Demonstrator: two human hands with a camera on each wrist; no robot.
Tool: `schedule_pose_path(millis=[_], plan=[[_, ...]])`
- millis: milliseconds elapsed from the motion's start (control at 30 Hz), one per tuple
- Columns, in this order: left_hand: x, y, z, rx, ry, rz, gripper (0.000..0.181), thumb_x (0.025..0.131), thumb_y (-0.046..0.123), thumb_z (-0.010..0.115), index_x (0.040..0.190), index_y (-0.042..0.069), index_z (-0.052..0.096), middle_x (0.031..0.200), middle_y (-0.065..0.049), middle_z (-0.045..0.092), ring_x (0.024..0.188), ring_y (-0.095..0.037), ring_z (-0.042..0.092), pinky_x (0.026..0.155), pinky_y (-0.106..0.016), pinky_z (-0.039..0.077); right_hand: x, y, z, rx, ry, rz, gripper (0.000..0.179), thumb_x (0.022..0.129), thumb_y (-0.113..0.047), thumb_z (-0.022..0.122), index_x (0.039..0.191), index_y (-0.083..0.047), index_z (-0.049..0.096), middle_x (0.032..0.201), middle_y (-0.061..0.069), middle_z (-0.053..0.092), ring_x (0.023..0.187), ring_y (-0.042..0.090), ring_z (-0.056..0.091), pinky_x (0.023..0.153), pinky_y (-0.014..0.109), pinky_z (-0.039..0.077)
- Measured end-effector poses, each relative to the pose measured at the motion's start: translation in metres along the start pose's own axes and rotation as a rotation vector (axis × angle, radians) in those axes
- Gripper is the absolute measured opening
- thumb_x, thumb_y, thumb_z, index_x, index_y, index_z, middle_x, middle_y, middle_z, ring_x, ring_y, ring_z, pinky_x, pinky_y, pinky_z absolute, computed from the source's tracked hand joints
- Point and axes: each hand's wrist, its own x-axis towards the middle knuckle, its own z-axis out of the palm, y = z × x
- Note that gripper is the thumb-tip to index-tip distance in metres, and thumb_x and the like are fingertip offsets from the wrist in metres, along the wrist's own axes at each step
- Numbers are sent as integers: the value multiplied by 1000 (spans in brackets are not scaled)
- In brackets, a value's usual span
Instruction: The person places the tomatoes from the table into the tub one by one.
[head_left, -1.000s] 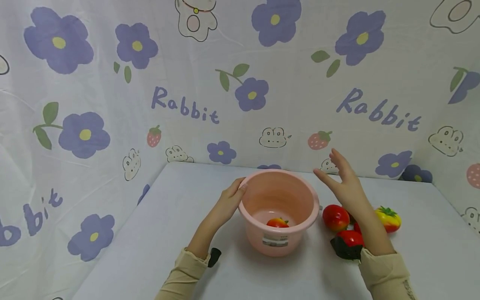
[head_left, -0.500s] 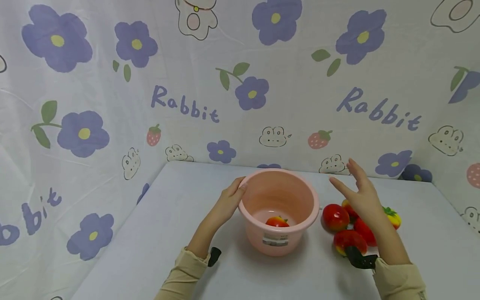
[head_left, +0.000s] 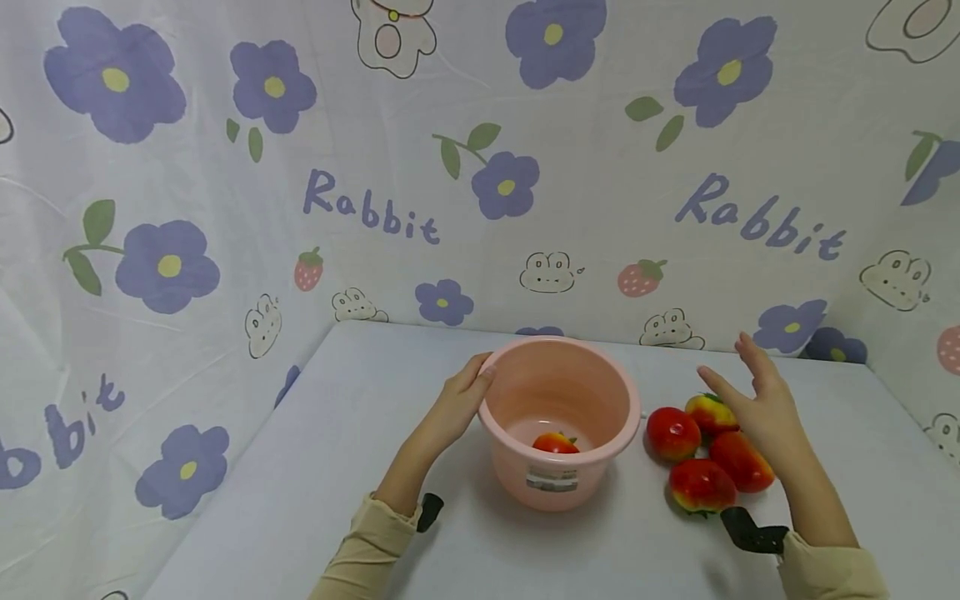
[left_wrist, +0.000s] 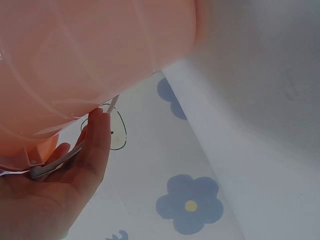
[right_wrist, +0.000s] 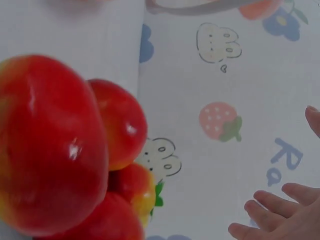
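Note:
A pink plastic basin stands on the table, one red-and-yellow fruit lying inside it. My left hand grips the basin's left rim, thumb on top. In the left wrist view its fingers lie outside the wall, by the thin grey handle. Right of the basin sits a group of glossy red-and-yellow fruits, one with a green leafy top showing in the right wrist view. Beside and over this group my right hand is raised, thumb and fingers spread, holding nothing.
The white table meets a fabric backdrop printed with flowers and rabbits at the back and left. A black wrist mount sticks out from the right cuff, close to the nearest fruit.
My right hand has moved right and toward me, spread throughout, uncovering more of the fruits. The left hand and the basin have stayed in place.

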Motion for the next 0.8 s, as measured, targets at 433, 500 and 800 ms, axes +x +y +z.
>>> schedule_pose_path(millis=[433,500,800], plan=[[0,0,1,14,7,1,46,103,43,38,144,23,44,148,-7,49,135,-28,49,108,-53,42,-2,39,-13,-37,44,106,88,98,-47,49,157,-10,-4,160,29,6,143,57,8,104,75,21],[0,-1,1,16,9,4,45,103,42,38,144,23,44,148,-7,49,135,-28,49,107,-53,43,-3,45,-15,-29,44,125,89,98,-48,49,156,-9,-5,160,29,5,143,57,8,104,75,21],[0,1,0,18,16,8,45,103,40,39,144,21,45,148,-8,50,134,-28,50,107,-52,43,-10,66,-20,-9,47,210,91,98,-50,48,156,-7,-7,159,30,0,145,54,2,105,75,17]])
